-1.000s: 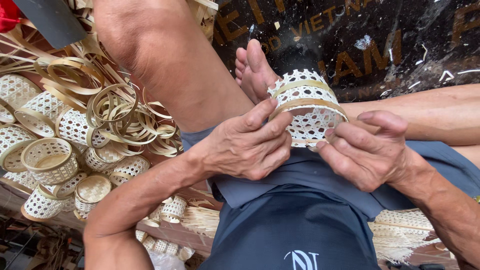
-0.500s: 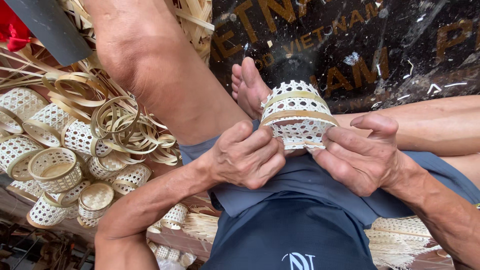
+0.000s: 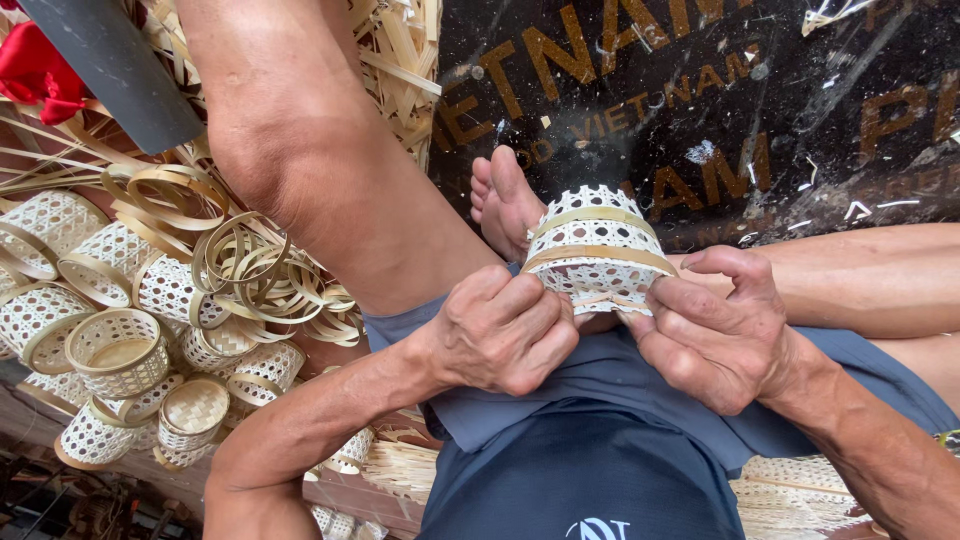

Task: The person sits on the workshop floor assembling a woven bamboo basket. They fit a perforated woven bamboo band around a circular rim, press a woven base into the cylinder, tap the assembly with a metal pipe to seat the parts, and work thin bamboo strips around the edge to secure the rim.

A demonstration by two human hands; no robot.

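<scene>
The left hand [image 3: 500, 335] and right hand [image 3: 715, 335] are both grasping the small woven basket [image 3: 597, 250], steadying its lower rim for finger work.

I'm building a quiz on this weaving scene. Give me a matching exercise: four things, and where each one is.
Things:
1. small woven basket
2. pile of finished baskets
3. loose bamboo hoops
4. red cloth

Places:
A. top left corner
B. between the left hand and right hand
C. on the floor at lower left
D. beside the raised knee

Pairs: 1-B, 2-C, 3-D, 4-A
</scene>
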